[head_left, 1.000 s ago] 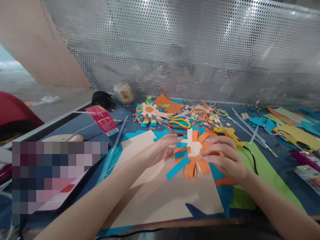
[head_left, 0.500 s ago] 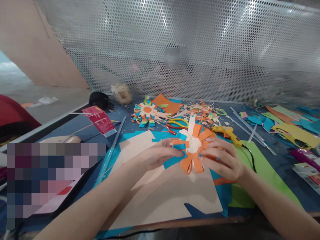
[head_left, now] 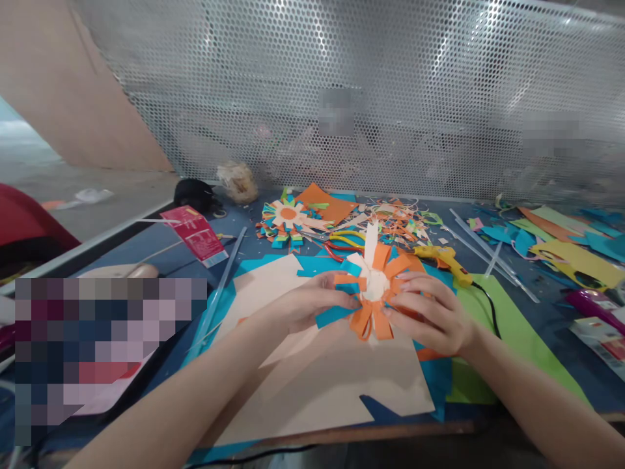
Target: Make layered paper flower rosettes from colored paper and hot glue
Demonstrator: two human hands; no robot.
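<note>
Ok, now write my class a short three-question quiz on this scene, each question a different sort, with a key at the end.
1. Multiple choice: what are the left hand and the right hand both holding?
A) a pink packet
B) a paper flower with orange, blue and pale petals
C) a pair of scissors
2. True or false: the yellow glue gun lies beyond the right hand, with a black cord running from it.
3. Fill in the missing word: the other flower, lying farther back on the table, has an ____ centre.

Key: 1 B; 2 true; 3 orange.
</note>
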